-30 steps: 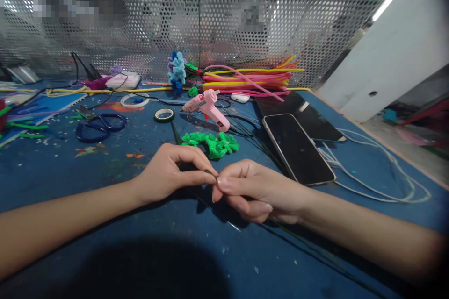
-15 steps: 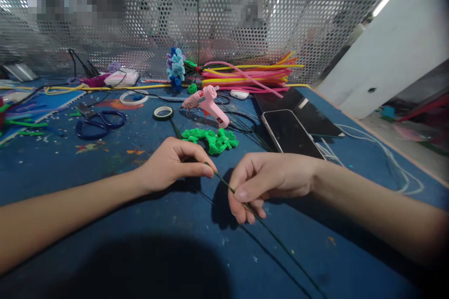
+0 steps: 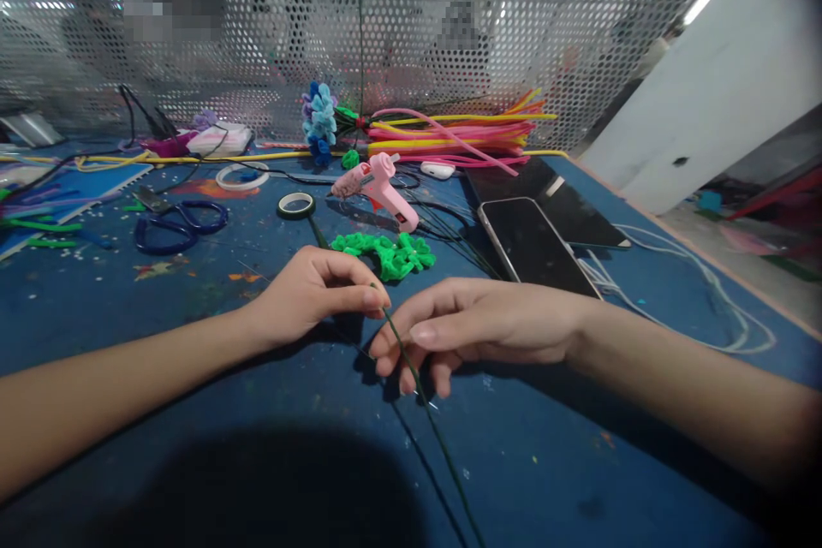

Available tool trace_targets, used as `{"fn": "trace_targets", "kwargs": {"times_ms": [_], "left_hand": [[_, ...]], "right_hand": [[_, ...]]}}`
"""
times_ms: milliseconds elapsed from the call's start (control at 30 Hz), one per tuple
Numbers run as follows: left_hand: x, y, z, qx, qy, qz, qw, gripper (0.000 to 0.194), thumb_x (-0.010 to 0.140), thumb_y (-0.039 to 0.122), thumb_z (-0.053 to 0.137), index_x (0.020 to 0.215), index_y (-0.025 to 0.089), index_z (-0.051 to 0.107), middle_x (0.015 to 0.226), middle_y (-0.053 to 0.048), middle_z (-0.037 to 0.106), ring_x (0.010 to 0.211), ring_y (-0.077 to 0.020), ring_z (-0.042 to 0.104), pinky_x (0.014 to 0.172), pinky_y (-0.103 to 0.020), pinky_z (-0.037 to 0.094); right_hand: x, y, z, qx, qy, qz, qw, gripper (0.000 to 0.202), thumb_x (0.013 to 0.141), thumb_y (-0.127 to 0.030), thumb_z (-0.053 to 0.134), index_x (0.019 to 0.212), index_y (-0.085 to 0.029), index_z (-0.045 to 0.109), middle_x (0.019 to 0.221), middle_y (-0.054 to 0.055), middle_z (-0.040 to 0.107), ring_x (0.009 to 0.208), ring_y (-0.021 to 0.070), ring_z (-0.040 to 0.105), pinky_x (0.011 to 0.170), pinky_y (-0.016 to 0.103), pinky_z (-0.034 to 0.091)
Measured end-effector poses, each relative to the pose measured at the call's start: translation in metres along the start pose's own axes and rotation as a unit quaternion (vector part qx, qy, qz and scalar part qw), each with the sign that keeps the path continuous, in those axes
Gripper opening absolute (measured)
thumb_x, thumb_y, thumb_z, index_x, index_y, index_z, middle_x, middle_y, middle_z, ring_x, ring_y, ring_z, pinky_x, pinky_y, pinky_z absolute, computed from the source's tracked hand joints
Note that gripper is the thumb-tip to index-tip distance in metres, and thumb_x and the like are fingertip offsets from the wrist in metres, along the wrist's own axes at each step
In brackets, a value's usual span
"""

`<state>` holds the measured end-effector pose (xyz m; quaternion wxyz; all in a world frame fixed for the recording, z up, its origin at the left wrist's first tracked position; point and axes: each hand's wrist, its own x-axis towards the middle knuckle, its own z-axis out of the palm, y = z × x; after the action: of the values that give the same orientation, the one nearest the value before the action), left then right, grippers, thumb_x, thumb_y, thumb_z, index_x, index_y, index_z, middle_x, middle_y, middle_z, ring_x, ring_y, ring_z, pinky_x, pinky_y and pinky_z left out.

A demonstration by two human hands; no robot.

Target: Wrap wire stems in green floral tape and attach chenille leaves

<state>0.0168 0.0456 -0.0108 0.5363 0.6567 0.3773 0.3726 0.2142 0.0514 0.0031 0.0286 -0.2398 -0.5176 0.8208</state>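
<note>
My left hand (image 3: 321,291) pinches the upper end of a thin green stem wire (image 3: 435,428) between thumb and fingertips. From there the wire slants down toward the table's near edge. My right hand (image 3: 497,324) is just to the right, its fingers loosely spread behind the wire and its thumb apart from them. A strip of dark green tape runs from the tape roll (image 3: 296,206) down behind my left hand. Bright green fuzzy pipe-cleaner shapes (image 3: 398,257) lie just beyond my hands.
Behind lie a pink glue gun (image 3: 378,184), blue-handled scissors (image 3: 183,223) and a white ring-shaped roll (image 3: 242,177). A phone (image 3: 536,244) and white cables (image 3: 706,274) are at the right. Pipe cleaners (image 3: 449,137) and blue fuzzy flowers (image 3: 319,120) rest against the perforated metal screen (image 3: 411,43).
My right hand has loosened its pinch on the wire and shifted left, its fingers spreading. The wire's lower part has swung left. My left hand keeps its pinch.
</note>
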Motion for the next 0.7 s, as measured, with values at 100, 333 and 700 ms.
{"fn": "trace_targets", "kwargs": {"times_ms": [100,333,700], "left_hand": [[0.0,0.0,0.0,-0.006,-0.012,0.006,1.0,0.025,0.061,0.037,0.073,0.054,0.014,0.065,0.058,-0.002,0.065,0.06,-0.0126,0.057,0.061,-0.024,0.048],[0.0,-0.001,0.0,-0.033,-0.002,0.0,0.999,0.024,0.06,0.036,0.074,0.054,0.014,0.066,0.057,-0.001,0.064,0.058,-0.0112,0.057,0.059,-0.022,0.048],[0.001,-0.004,0.0,-0.09,0.007,-0.003,0.996,0.012,0.062,0.025,0.075,0.06,0.015,0.069,0.057,0.002,0.065,0.054,-0.0061,0.056,0.056,-0.016,0.046]], "right_hand": [[0.001,0.004,-0.007,0.045,-0.041,-0.006,0.998,0.026,0.073,-0.029,0.066,0.089,-0.009,0.067,0.086,0.006,0.066,0.075,0.0093,0.062,0.066,0.019,0.049],[0.006,0.008,0.005,0.081,0.04,-0.003,0.996,0.017,0.066,-0.026,0.072,0.064,-0.009,0.066,0.062,0.001,0.065,0.05,0.0015,0.056,0.05,0.01,0.043],[0.007,0.004,0.016,0.054,0.125,-0.026,0.99,0.026,0.067,-0.035,0.071,0.065,-0.011,0.06,0.066,0.001,0.063,0.056,0.0051,0.056,0.049,0.014,0.042]]}}
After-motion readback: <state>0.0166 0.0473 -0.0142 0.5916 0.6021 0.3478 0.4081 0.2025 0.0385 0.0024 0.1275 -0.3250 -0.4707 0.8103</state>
